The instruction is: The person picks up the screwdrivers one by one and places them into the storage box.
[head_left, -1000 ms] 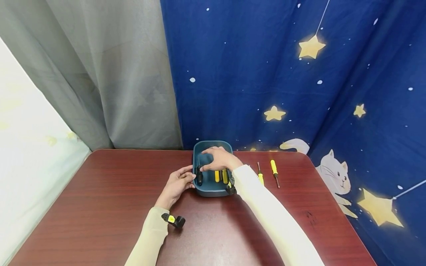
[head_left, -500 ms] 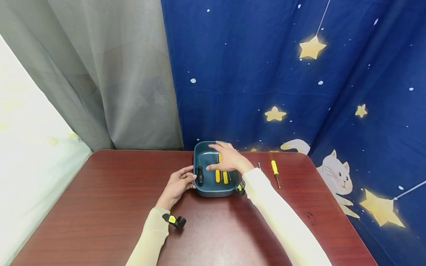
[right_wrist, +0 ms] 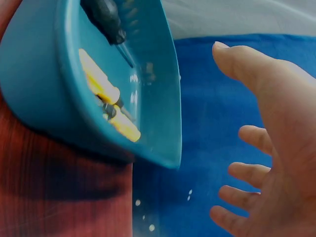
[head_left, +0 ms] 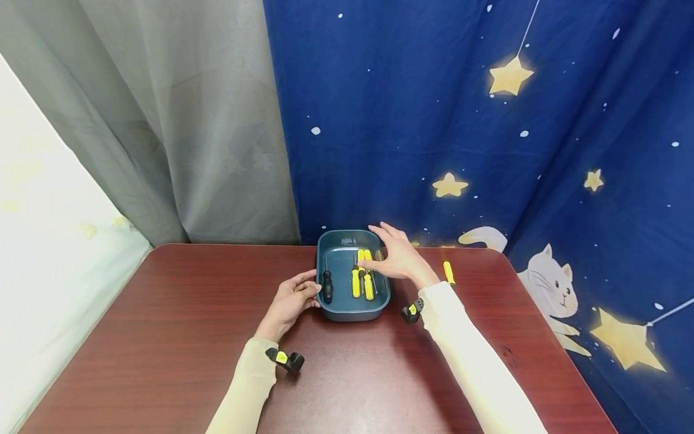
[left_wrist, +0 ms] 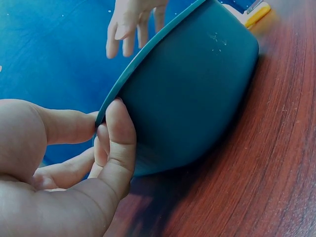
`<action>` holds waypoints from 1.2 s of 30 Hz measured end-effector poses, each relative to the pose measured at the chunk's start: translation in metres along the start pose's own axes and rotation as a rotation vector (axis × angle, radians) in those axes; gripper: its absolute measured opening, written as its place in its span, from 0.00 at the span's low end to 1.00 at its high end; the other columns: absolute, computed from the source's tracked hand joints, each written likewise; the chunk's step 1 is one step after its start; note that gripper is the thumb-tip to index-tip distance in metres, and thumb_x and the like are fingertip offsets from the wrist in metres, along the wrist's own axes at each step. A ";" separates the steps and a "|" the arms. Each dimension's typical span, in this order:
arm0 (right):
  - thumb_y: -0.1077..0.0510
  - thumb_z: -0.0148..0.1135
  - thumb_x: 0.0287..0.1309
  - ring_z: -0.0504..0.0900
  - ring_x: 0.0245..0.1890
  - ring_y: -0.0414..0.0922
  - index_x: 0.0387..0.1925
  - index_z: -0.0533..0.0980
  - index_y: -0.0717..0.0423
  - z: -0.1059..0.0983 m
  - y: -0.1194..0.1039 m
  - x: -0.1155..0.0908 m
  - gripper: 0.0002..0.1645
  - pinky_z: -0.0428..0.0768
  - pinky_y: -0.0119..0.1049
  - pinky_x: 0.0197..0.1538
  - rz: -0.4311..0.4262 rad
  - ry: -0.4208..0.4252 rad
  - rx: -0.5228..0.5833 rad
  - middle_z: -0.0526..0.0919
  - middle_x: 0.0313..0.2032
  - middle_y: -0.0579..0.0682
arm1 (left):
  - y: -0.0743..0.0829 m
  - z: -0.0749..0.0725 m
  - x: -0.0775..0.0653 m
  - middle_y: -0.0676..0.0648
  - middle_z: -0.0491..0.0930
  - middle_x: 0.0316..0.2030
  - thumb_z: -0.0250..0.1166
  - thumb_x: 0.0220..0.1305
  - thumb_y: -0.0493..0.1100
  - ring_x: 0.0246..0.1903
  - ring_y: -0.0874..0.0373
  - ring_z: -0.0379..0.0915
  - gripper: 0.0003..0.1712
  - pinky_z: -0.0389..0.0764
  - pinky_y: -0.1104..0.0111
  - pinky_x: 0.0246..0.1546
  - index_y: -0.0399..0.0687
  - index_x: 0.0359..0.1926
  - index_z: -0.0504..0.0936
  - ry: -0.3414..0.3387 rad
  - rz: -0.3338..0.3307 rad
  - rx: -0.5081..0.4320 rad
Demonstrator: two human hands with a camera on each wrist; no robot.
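A teal plastic box [head_left: 353, 316] stands near the table's far edge. My left hand [head_left: 289, 303] pinches its left rim between thumb and fingers, plain in the left wrist view. Inside, a black-handled screwdriver [head_left: 328, 287] lies along the left wall. Several yellow-handled screwdrivers [head_left: 355, 283] lie grouped towards the box's right side. Above the right rim is my right hand [head_left: 402, 259], its fingers spread and holding nothing. It covers part of the box's right side in the head view. In the right wrist view a gap separates that hand from the box [right_wrist: 37, 74].
One yellow-handled screwdriver [head_left: 448, 272] lies on the table to the right, partly behind the right sleeve [head_left: 466, 349]. A blue starry curtain [head_left: 390, 120] and a grey curtain [head_left: 228, 132] hang behind the reddish-brown table [head_left: 179, 301].
My right hand has moved right, from over the box's middle to its right rim, uncovering the yellow-handled screwdrivers. The sleeve now hides more of the table at right. My left hand keeps its place.
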State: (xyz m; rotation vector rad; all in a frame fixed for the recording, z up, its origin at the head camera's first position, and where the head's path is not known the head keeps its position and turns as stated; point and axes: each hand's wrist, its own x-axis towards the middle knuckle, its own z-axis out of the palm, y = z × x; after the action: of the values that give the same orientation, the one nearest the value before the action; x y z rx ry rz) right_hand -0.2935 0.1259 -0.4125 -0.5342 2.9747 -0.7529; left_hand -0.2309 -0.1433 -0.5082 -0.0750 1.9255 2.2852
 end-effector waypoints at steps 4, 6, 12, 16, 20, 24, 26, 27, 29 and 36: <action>0.27 0.69 0.53 0.48 0.81 0.59 0.80 0.56 0.37 0.001 0.013 -0.004 0.58 0.61 0.70 0.73 0.036 0.013 0.009 0.50 0.82 0.52 | 0.001 0.000 -0.001 0.44 0.80 0.38 0.62 0.69 0.30 0.27 0.60 0.77 0.32 0.84 0.72 0.30 0.35 0.73 0.67 -0.003 0.001 0.005; 0.27 0.68 0.53 0.48 0.81 0.59 0.80 0.55 0.38 0.001 0.018 -0.006 0.58 0.62 0.70 0.73 0.049 0.025 0.010 0.50 0.82 0.53 | 0.002 0.000 -0.001 0.43 0.80 0.39 0.61 0.70 0.29 0.27 0.60 0.77 0.32 0.84 0.72 0.30 0.35 0.73 0.67 -0.003 0.003 0.005; 0.27 0.68 0.53 0.49 0.81 0.60 0.80 0.56 0.39 0.001 0.030 -0.013 0.59 0.62 0.69 0.73 0.094 0.048 0.036 0.50 0.81 0.55 | 0.001 0.000 -0.001 0.44 0.80 0.39 0.61 0.69 0.29 0.26 0.60 0.77 0.32 0.84 0.72 0.30 0.35 0.73 0.67 0.004 -0.001 -0.001; 0.26 0.68 0.53 0.49 0.81 0.61 0.80 0.55 0.41 0.000 0.038 -0.016 0.59 0.61 0.67 0.75 0.108 0.054 0.039 0.51 0.81 0.56 | 0.001 0.000 -0.001 0.44 0.80 0.39 0.61 0.70 0.29 0.27 0.61 0.77 0.32 0.84 0.72 0.30 0.35 0.73 0.67 0.005 -0.006 -0.006; 0.25 0.67 0.54 0.48 0.80 0.62 0.80 0.55 0.43 0.000 0.047 -0.019 0.61 0.59 0.67 0.75 0.130 0.066 0.036 0.51 0.81 0.57 | 0.000 -0.001 -0.001 0.47 0.79 0.37 0.61 0.70 0.29 0.27 0.61 0.77 0.32 0.84 0.72 0.31 0.34 0.73 0.66 -0.002 -0.006 -0.003; 0.26 0.67 0.55 0.48 0.80 0.63 0.80 0.54 0.47 0.000 0.056 -0.022 0.61 0.58 0.67 0.76 0.149 0.079 0.029 0.51 0.81 0.58 | 0.001 0.000 -0.001 0.50 0.79 0.36 0.61 0.70 0.29 0.27 0.61 0.77 0.32 0.84 0.72 0.31 0.34 0.73 0.66 -0.004 -0.008 -0.005; 0.28 0.66 0.56 0.48 0.80 0.64 0.80 0.55 0.49 -0.001 0.060 -0.023 0.60 0.57 0.67 0.76 0.151 0.087 0.027 0.51 0.80 0.60 | 0.001 0.000 -0.001 0.50 0.79 0.35 0.61 0.70 0.29 0.27 0.61 0.77 0.32 0.84 0.72 0.31 0.34 0.73 0.66 -0.006 -0.009 -0.004; 0.28 0.66 0.57 0.49 0.80 0.64 0.80 0.55 0.50 -0.002 0.062 -0.023 0.59 0.57 0.66 0.77 0.154 0.091 0.027 0.52 0.80 0.60 | 0.001 0.000 -0.001 0.50 0.79 0.36 0.61 0.70 0.29 0.27 0.61 0.77 0.32 0.84 0.72 0.31 0.35 0.73 0.66 -0.006 -0.011 -0.003; 0.28 0.66 0.58 0.49 0.80 0.65 0.80 0.55 0.52 -0.003 0.067 -0.024 0.59 0.57 0.67 0.77 0.165 0.096 0.026 0.52 0.80 0.61 | 0.001 0.000 -0.001 0.49 0.79 0.37 0.61 0.70 0.29 0.28 0.61 0.77 0.32 0.84 0.72 0.31 0.35 0.73 0.66 -0.007 -0.013 0.000; 0.27 0.63 0.59 0.48 0.80 0.66 0.80 0.53 0.54 -0.007 0.084 -0.026 0.60 0.55 0.68 0.77 0.216 0.082 0.031 0.51 0.80 0.62 | 0.002 0.001 -0.004 0.45 0.79 0.38 0.61 0.70 0.29 0.27 0.60 0.77 0.32 0.84 0.72 0.30 0.34 0.73 0.66 0.003 -0.010 -0.011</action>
State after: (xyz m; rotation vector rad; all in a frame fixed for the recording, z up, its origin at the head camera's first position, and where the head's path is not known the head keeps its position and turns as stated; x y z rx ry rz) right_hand -0.2970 0.2066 -0.4466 -0.1801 3.0221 -0.8168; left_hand -0.2277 -0.1430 -0.5051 -0.0892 1.9103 2.2910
